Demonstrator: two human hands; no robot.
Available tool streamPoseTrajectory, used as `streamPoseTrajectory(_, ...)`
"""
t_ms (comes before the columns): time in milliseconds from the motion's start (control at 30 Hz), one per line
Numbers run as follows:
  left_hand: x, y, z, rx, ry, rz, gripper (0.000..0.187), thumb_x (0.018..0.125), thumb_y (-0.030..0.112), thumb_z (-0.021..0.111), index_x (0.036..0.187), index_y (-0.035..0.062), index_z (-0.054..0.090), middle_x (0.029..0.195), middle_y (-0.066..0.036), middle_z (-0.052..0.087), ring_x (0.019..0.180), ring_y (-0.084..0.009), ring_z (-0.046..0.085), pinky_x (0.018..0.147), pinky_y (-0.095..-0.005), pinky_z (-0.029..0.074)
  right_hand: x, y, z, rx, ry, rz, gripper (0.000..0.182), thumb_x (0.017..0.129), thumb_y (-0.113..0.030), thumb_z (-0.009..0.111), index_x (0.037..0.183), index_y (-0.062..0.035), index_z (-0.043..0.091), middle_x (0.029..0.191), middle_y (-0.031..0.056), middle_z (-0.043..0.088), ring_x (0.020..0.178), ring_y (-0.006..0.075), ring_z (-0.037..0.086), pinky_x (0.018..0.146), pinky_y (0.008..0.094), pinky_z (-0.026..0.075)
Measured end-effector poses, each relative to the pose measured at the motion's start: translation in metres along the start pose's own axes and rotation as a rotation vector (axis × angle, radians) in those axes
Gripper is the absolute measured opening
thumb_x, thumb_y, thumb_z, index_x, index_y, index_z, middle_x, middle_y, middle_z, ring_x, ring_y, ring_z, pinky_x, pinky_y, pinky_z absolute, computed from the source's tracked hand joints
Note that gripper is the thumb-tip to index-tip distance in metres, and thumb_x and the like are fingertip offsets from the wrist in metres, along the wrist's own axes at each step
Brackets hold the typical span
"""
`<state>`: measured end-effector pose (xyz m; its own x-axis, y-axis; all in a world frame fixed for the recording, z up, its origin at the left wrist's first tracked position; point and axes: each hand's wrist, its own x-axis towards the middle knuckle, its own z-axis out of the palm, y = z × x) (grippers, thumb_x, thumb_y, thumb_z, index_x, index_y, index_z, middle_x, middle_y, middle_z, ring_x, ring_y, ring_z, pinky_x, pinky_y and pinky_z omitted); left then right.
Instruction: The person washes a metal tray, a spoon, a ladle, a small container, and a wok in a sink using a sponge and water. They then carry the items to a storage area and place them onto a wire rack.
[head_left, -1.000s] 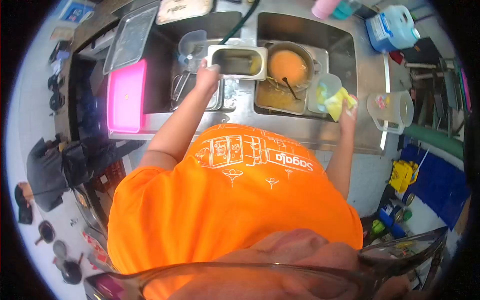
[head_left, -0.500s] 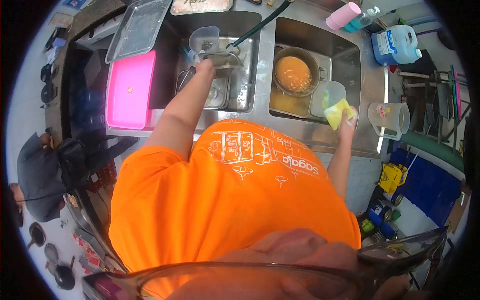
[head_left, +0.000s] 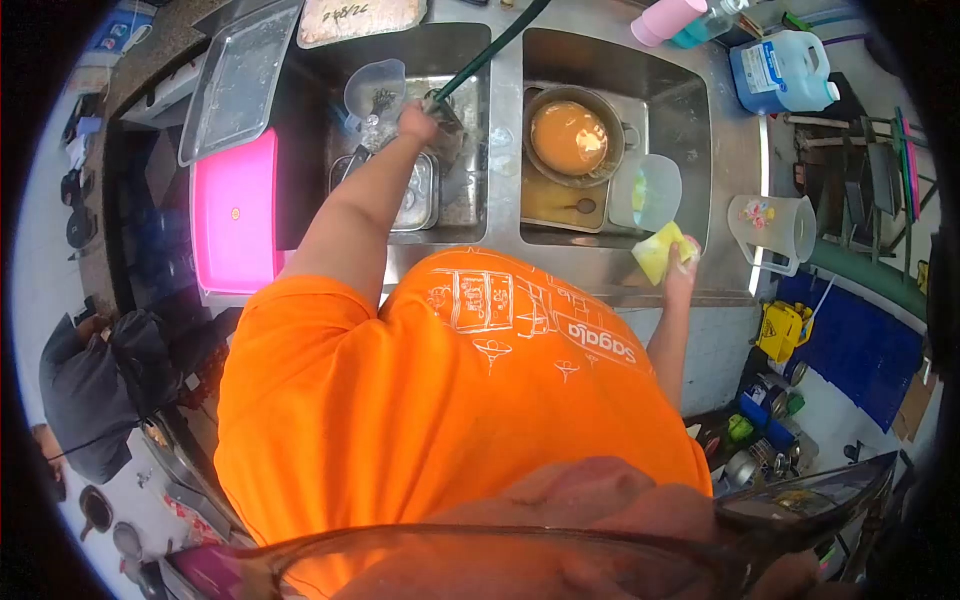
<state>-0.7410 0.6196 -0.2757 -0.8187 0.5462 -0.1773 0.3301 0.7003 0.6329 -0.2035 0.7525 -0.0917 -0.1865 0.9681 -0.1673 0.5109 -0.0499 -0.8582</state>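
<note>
In the left basin, my left hand (head_left: 418, 122) is closed on a small see-through grey container (head_left: 450, 128), partly hidden by the fingers, right by the end of a dark green hose (head_left: 490, 58). A clear plastic jug (head_left: 375, 84) lies behind it, and a metal pan (head_left: 420, 205) sits below my forearm. My right hand (head_left: 683, 262) grips a yellow sponge (head_left: 655, 252) with white suds, over the front edge of the right basin. Close to it stands a translucent tub (head_left: 662, 190). A pot (head_left: 575, 135) of cloudy orange liquid rests beside it on a metal tray (head_left: 545, 203).
Left of the sink are a pink tray (head_left: 235, 225) and a clear tray (head_left: 235, 85). A tub with a marked lid (head_left: 360, 18) stands behind. On the right are a blue-liquid jug (head_left: 785, 72), pink cups (head_left: 668, 20) and a clear pitcher (head_left: 772, 228). A person (head_left: 100, 390) is at far left.
The view has shifted, so the sinks sit further left. My left hand and its container are now closer to the hose end. The sponge has moved nearer the front edge, away from the tub.
</note>
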Motion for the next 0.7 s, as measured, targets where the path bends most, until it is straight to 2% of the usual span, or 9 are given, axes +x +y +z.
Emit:
streamPoseTrajectory(133,-0.010,0.008,-0.014,0.287,-0.043,0.545,0.020,0.075,0.007,0.059,0.095,0.0058,0.059,0.107,-0.022,0.059,0.110,-0.0394,0.052,0.095,-0.0423,0.041,0.002,0.007,0.000,-0.017,-0.040,0.021,0.030,0.094,-0.018,0.051,0.121,-0.0074,0.042,0.111,0.0079,0.052,0.102,0.0180,0.050,0.089,0.0307,0.040)
streamPoseTrajectory(200,-0.005,0.006,-0.017,0.336,-0.107,0.665,0.018,0.079,0.005,0.051,0.096,0.0058,0.058,0.116,-0.022,0.055,0.124,-0.0372,0.040,0.105,-0.0435,0.031,0.005,0.005,0.002,-0.022,-0.048,0.034,0.031,0.094,-0.017,0.051,0.121,-0.0077,0.042,0.111,0.0079,0.052,0.102,0.0180,0.050,0.089,0.0305,0.040)
streamPoseTrajectory(300,-0.007,0.008,-0.023,0.341,-0.029,0.663,0.015,0.080,0.006,0.051,0.093,0.0046,0.059,0.115,-0.021,0.055,0.119,-0.0382,0.044,0.103,-0.0415,0.034,0.004,-0.004,0.005,-0.019,-0.049,0.067,0.030,0.094,-0.017,0.051,0.121,-0.0081,0.042,0.110,0.0079,0.052,0.101,0.0179,0.050,0.089,0.0302,0.041)
streamPoseTrajectory(333,-0.002,0.008,-0.015,-0.055,-0.017,0.305,0.015,0.077,0.005,0.054,0.090,0.0030,0.060,0.113,-0.019,0.055,0.110,-0.0395,0.049,0.097,-0.0403,0.039,0.008,0.001,0.004,-0.027,-0.055,0.059,0.030,0.094,-0.017,0.051,0.121,-0.0082,0.042,0.110,0.0079,0.052,0.101,0.0178,0.050,0.089,0.0302,0.041)
streamPoseTrajectory(433,-0.015,0.003,-0.014,0.122,0.133,0.210,0.019,0.070,0.003,0.058,0.089,0.0006,0.059,0.110,-0.021,0.055,0.103,-0.0399,0.051,0.091,-0.0408,0.041,0.014,-0.006,0.011,-0.008,-0.059,0.085,0.030,0.094,-0.016,0.051,0.121,-0.0081,0.042,0.110,0.0080,0.052,0.100,0.0178,0.050,0.088,0.0301,0.041)
streamPoseTrajectory(467,-0.010,-0.013,0.001,0.124,0.195,0.091,0.023,0.065,-0.001,0.057,0.088,0.0007,0.058,0.106,-0.019,0.057,0.097,-0.0337,0.056,0.081,-0.0398,0.046,0.015,-0.009,0.014,0.004,-0.059,0.105,0.030,0.094,-0.016,0.051,0.121,-0.0080,0.043,0.109,0.0080,0.052,0.100,0.0178,0.050,0.088,0.0302,0.041)
streamPoseTrajectory(567,0.023,-0.073,0.043,-0.385,0.049,-0.494,0.044,0.069,0.000,0.053,0.113,0.0024,0.054,0.108,-0.020,0.057,0.104,-0.0308,0.054,0.086,-0.0360,0.046,0.023,0.006,0.020,-0.013,-0.103,0.022,0.030,0.094,-0.015,0.051,0.121,-0.0078,0.043,0.109,0.0086,0.052,0.100,0.0181,0.050,0.088,0.0305,0.041)
streamPoseTrajectory(600,0.037,-0.107,0.067,-0.675,0.130,-0.488,0.051,0.071,-0.001,0.049,0.121,0.0016,0.048,0.114,-0.018,0.054,0.103,-0.0303,0.054,0.083,-0.0415,0.046,0.023,0.004,0.023,-0.010,-0.114,0.009,0.030,0.094,-0.015,0.051,0.121,-0.0080,0.042,0.109,0.0088,0.052,0.100,0.0183,0.050,0.088,0.0306,0.041)
streamPoseTrajectory(700,-0.013,-0.027,0.013,-1.054,0.135,-0.752,0.052,0.072,-0.001,0.048,0.124,-0.0001,0.043,0.117,-0.017,0.050,0.098,-0.0347,0.054,0.078,-0.0519,0.045,0.023,-0.003,0.029,0.016,-0.110,0.004,0.030,0.094,-0.015,0.051,0.122,-0.0085,0.042,0.109,0.0096,0.052,0.099,0.0191,0.051,0.087,0.0315,0.042)
